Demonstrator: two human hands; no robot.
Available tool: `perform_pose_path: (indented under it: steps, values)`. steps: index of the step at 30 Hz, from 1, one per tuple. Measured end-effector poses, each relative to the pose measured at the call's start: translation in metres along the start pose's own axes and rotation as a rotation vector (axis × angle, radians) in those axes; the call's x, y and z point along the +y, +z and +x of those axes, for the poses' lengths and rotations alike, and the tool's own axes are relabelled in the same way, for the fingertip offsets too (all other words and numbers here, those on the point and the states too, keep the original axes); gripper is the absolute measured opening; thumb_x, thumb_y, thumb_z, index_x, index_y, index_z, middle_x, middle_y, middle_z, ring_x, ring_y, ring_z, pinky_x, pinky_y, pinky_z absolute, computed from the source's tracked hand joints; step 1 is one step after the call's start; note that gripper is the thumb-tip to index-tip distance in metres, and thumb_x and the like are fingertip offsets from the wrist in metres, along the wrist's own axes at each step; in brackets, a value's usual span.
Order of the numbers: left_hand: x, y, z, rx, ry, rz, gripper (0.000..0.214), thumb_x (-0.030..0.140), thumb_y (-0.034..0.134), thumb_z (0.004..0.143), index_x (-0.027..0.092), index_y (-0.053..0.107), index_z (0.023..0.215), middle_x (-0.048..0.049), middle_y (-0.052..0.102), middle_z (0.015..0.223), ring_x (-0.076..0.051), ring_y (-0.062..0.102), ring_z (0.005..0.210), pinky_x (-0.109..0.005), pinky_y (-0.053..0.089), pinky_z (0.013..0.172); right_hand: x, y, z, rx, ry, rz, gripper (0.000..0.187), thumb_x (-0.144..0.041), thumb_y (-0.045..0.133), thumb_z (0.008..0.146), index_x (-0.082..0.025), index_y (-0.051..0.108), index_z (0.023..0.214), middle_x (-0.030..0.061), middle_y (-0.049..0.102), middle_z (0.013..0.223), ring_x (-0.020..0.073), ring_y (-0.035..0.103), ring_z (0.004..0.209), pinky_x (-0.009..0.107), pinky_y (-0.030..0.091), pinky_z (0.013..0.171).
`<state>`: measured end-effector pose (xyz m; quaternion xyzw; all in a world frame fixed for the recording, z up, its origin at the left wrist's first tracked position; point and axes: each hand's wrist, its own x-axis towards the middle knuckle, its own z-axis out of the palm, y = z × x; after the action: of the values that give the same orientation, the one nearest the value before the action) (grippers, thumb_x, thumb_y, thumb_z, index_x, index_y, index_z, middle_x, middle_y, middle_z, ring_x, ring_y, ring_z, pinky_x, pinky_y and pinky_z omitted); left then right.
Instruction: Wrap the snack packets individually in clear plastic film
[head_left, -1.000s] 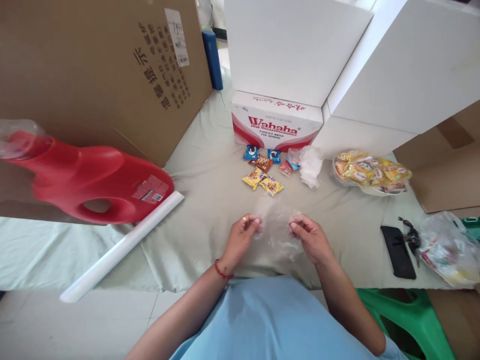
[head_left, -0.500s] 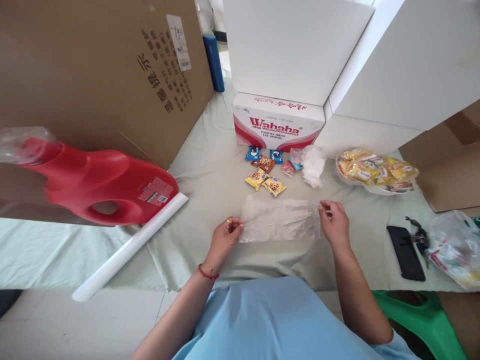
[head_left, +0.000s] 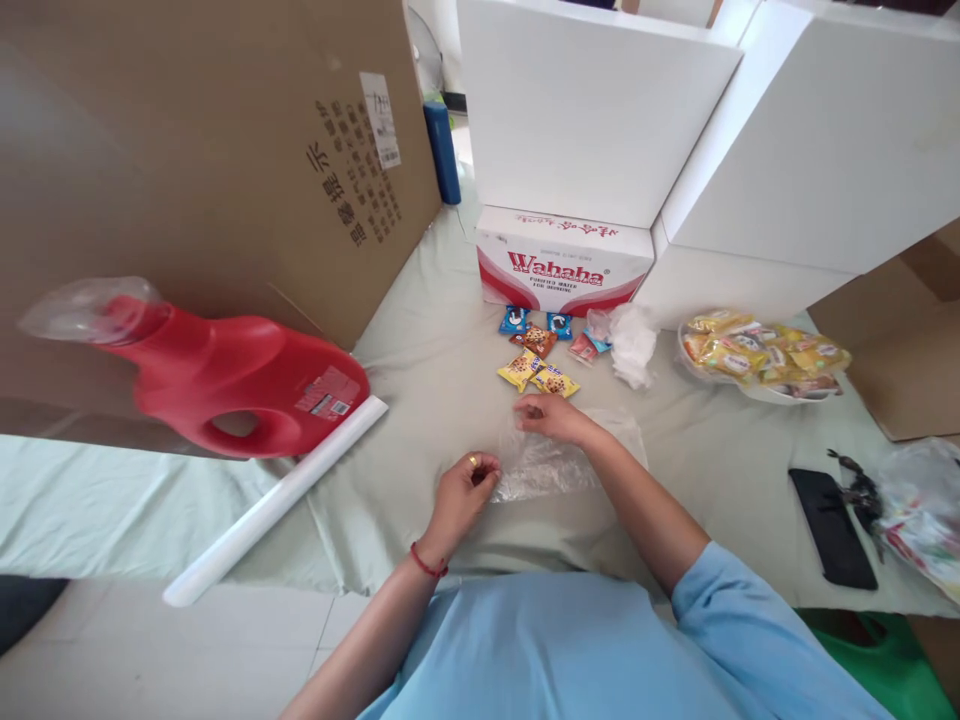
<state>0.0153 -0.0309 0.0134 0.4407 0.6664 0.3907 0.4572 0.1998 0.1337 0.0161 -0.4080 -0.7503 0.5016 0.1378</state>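
A clear plastic bag [head_left: 551,468] lies flat and wrinkled on the cloth before me. My left hand [head_left: 466,495] pinches its near left corner; a ring and a red cord bracelet show on that side. Reaching across the bag, my right hand [head_left: 553,416] has its fingertips closed at the far left corner, and my forearm covers part of the film. Just beyond are yellow cookie packets [head_left: 555,382], a brown cookie packet [head_left: 535,340], blue packets [head_left: 514,320] and a pink packet [head_left: 583,349]. Crumpled clear plastic [head_left: 634,345] sits to their right.
Behind the snacks stands a Wahaha carton [head_left: 564,268]. At left are a red jug [head_left: 262,370], a white tube [head_left: 277,500] and a big cardboard box [head_left: 225,130]. A bowl of wrapped snacks [head_left: 761,350], a black phone [head_left: 832,525] and keys [head_left: 859,490] lie at right.
My right hand has left the bag's right end and crossed to its far left corner. My left hand stays at the left edge. The camera view has shifted slightly.
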Motion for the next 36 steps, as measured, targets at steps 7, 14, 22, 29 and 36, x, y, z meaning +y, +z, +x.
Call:
perform_pose_path:
  steps: [7,14,22,29,36]
  values:
    - [0.007,0.000,0.019,0.077,-0.081,-0.136,0.055,0.071,0.055,0.089,0.019,0.070,0.100,-0.0057,0.074,0.087,-0.017,0.063,0.068,-0.029,0.047,0.060,0.008,0.008,-0.006,0.073,-0.061,0.141,0.009,-0.022,0.068,0.089,-0.020,0.077,0.092,0.0012,0.070,0.085,0.0152,0.061,0.076,0.027,0.047,0.071]
    - [0.013,0.016,0.046,0.032,-0.031,-0.115,0.032,0.050,0.071,0.074,0.018,0.071,0.080,-0.0010,0.069,0.072,-0.015,0.058,0.065,-0.027,0.043,0.063,-0.001,0.011,-0.026,0.066,-0.303,-0.057,0.052,-0.017,0.081,0.081,-0.028,0.073,0.131,0.0106,0.060,0.143,0.0216,0.066,0.106,0.039,0.056,0.093]
    - [0.004,0.022,0.038,0.198,-0.045,-0.140,0.030,0.051,0.065,0.078,0.021,0.065,0.082,0.0026,0.060,0.064,-0.015,0.054,0.060,-0.026,0.041,0.059,-0.015,0.016,-0.082,0.352,-0.474,-0.400,0.013,-0.021,0.065,0.099,-0.023,0.078,0.097,0.0118,0.069,0.128,0.0231,0.064,0.106,0.038,0.056,0.091]
    - [0.000,0.000,0.036,0.320,-0.126,-0.234,0.033,0.054,0.058,0.081,0.023,0.055,0.091,0.0063,0.051,0.061,-0.014,0.048,0.054,-0.026,0.038,0.054,-0.026,0.046,-0.212,0.303,-0.386,-0.613,0.027,-0.012,0.048,0.101,-0.022,0.073,0.095,0.0061,0.071,0.083,0.0190,0.060,0.073,0.030,0.046,0.067]
    - [-0.017,-0.010,0.017,0.579,0.244,0.346,0.051,0.042,0.077,0.075,0.018,0.061,0.118,-0.0122,0.063,0.116,-0.027,0.062,0.103,-0.045,0.052,0.088,0.016,-0.004,-0.260,0.515,0.011,-0.220,0.028,-0.036,0.051,0.106,-0.026,0.075,0.115,0.0073,0.079,0.106,0.0208,0.074,0.093,0.031,0.057,0.081]
